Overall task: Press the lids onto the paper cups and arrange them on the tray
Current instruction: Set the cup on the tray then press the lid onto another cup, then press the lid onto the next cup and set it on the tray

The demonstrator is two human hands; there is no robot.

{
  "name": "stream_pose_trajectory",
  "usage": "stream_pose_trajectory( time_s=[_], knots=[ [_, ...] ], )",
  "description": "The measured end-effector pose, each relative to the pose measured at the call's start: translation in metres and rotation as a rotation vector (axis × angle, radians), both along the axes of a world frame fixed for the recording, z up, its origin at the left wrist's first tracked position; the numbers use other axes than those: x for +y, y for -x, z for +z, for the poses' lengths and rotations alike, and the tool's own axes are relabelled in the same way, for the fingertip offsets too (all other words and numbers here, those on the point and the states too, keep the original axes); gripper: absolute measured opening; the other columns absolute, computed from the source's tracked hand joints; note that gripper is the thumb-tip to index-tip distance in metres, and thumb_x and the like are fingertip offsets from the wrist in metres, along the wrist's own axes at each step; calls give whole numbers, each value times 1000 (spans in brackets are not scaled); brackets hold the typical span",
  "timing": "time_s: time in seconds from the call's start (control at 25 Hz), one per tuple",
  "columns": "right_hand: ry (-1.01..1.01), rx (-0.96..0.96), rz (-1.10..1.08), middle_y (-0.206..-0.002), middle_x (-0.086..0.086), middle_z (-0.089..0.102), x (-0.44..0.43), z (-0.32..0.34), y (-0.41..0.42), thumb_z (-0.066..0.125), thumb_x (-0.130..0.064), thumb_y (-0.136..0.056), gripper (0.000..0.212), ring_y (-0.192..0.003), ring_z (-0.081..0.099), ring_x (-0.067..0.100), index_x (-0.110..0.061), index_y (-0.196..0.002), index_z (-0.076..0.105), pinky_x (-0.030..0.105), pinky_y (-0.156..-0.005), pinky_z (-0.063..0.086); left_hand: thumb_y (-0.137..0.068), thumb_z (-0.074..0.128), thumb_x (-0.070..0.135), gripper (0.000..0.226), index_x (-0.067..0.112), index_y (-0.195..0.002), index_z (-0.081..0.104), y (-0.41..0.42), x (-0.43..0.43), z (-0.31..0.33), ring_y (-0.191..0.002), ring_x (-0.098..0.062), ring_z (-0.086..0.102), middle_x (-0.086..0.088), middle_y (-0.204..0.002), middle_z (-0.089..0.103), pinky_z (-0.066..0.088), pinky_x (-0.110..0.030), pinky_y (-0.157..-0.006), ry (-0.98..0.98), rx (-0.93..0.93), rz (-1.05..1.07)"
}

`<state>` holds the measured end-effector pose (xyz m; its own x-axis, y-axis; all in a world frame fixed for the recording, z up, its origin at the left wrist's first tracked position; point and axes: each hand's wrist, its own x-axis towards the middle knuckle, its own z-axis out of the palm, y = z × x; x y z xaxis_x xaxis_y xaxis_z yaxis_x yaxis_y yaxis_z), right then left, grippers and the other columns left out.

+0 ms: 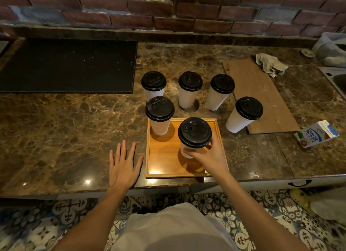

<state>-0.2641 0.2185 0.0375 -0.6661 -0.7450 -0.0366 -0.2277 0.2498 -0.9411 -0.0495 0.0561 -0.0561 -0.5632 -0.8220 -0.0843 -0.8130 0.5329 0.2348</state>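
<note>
Gripping the lidded cup over the tray, your right hand could tip it w/ a careless release; left hand lies flat, fingers spread, on the counter.

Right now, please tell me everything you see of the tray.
The tray is rectangular, seemingly light wood, with a low rim and a glossy floor. It lies flat on the counter, near the front edge. One lidded cup stands in its far left corner. The right hand holds a second cup over its middle; whether that cup touches it, I cannot tell. The left hand rests on the counter beside it.
</note>
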Motion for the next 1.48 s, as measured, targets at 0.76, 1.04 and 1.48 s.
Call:
stream_pose_trajectory(
  time_s=[0.76, 1.04, 1.48],
  knots=[
    [-128, -11, 123, -125, -42, 46, -39, -19, -65, 84, -55, -55, 88, -122, 45, -14, -68, -122, 28, 12, -98, 41, -94, 17, 55, 65, 25, -151, 20, 3, -2, 6, -148, -20, 0, -7, -161, 7, -4, -44, -120, -29, 21, 12],
    [-109, -20, 113, -131, -25, 53, -48, -22, -76, 85, -52, -54, 89, -124, 49, -5, -72, -120, 29, 22, -101, 44, -92, 16, 56, 67, 25, -152, 13, 3, -4, 10, -148, -20, -6, -8, -161, 1, -4, -45, -120, -62, -5, 1],
    [12, -140, 113, -140, -4, 50, -53, 27, 38, 64, 3, -87, 65, -130, 50, 12, -27, -139, 39, 29, -105, 48, -89, 16, 65, 74, 25, -151, 18, 5, -6, 9, -148, -20, -2, -9, -160, 7, -4, -45, -120, -47, -13, -9]
  ],
)
